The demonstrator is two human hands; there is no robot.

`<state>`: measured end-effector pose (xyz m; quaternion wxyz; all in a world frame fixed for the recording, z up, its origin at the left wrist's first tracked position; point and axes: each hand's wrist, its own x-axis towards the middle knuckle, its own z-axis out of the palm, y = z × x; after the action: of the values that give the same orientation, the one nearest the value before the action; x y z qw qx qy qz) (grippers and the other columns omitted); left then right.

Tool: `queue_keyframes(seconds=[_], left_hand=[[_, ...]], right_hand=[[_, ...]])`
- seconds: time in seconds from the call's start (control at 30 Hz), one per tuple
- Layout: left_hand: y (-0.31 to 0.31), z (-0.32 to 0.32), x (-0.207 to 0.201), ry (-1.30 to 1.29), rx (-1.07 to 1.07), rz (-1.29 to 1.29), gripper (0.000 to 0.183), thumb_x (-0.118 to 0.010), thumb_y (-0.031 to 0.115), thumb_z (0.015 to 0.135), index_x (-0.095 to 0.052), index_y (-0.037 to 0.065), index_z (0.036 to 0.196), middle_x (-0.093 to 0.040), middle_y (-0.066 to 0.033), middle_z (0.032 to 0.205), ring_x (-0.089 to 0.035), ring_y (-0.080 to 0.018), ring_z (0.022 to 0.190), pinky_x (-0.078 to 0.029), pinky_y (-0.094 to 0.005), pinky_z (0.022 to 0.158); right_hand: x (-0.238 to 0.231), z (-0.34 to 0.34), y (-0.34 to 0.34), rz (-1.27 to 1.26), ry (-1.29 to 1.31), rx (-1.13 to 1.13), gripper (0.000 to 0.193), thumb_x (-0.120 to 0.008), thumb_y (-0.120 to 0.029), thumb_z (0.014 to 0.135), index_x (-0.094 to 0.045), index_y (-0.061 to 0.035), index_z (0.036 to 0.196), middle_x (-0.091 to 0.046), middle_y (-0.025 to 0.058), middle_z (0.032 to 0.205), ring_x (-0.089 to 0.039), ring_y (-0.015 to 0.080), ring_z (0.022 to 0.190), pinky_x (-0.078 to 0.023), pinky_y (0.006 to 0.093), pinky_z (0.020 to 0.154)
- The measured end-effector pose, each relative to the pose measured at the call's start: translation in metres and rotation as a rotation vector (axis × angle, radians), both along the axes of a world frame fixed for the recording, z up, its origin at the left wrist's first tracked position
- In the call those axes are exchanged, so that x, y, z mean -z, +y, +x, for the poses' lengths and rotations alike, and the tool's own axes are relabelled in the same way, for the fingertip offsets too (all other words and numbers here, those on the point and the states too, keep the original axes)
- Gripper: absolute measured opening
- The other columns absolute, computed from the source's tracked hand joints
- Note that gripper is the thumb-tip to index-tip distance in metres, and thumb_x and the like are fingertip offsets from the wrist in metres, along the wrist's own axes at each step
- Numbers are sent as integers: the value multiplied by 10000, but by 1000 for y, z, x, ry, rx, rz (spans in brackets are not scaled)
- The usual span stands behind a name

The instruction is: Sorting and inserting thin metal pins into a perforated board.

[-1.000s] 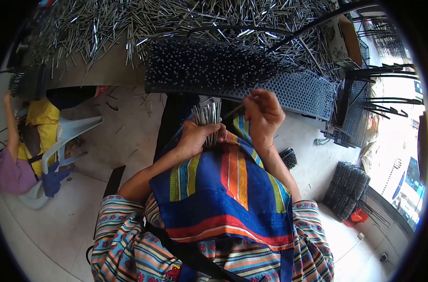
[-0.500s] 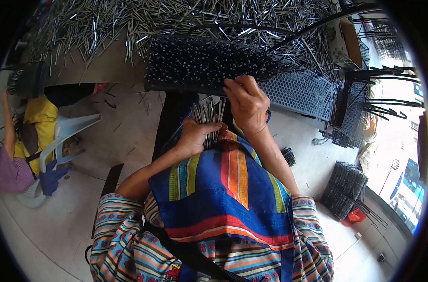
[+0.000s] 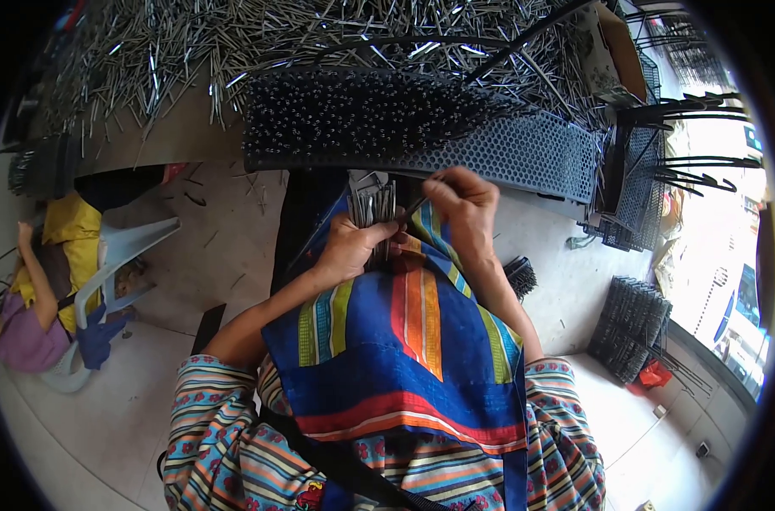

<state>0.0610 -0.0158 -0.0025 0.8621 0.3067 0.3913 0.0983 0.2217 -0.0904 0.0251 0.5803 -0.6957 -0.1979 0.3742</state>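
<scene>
My left hand (image 3: 350, 248) is closed round a bundle of thin grey metal strips (image 3: 372, 200), which stand roughly upright above my lap. To its right, my right hand (image 3: 466, 209) pinches one thin dark strip (image 3: 415, 207) that slants toward the left hand's fingertips. Just beyond both hands lies a black perforated rack (image 3: 532, 162). Its left and middle parts are densely filled with upright metal strips (image 3: 336, 115), while the right part shows bare round holes. A striped blue apron (image 3: 404, 332) covers my lap.
Loose metal strips (image 3: 174, 51) lie heaped behind the rack. An open cardboard box (image 3: 613, 55) and dark hooked rods (image 3: 694, 111) stand at the right. Stacked black racks (image 3: 630, 328) rest on the floor. Another person (image 3: 38, 315) sits at far left by a pale plastic chair (image 3: 119, 255).
My right hand has drawn back from the rack's front edge toward the bundle and now pinches a strip. The left hand keeps its hold. The view has shifted slightly.
</scene>
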Motion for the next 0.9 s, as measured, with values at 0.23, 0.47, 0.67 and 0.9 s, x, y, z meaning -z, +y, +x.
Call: queue_keyframes(seconds=[0.23,0.47,0.67,0.9], left_hand=[[-4,3,5,24,103,50,229,-562,-26,876,-590,-41,1103,-693,-165,858,-697,-216,758,-562,-287,638],[-1,5,6,34,69,84,194,-585,-13,856,-639,-59,1037,-702,-154,861,-703,-216,744,-569,-290,638],[4,6,10,-30,72,100,118,-606,-14,842,-706,-54,892,-705,-167,816,-703,-222,704,-581,-284,659],[7,8,2,36,5,-131,228,-601,-67,825,-637,-35,1047,-693,-153,880,-684,-220,756,-581,-318,683]], right_hand=[[-5,20,23,287,-594,83,99,-698,76,757,-671,10,825,-610,1,726,-499,36,609,-386,181,546],[-3,20,29,300,-703,31,122,-724,67,698,-669,20,797,-632,73,737,-574,116,627,-439,231,560],[3,11,32,208,-822,-82,145,-727,68,715,-684,17,843,-617,52,731,-550,86,605,-428,210,550],[1,11,36,191,-954,-101,139,-712,41,740,-697,-2,871,-606,85,702,-576,137,570,-434,256,517]])
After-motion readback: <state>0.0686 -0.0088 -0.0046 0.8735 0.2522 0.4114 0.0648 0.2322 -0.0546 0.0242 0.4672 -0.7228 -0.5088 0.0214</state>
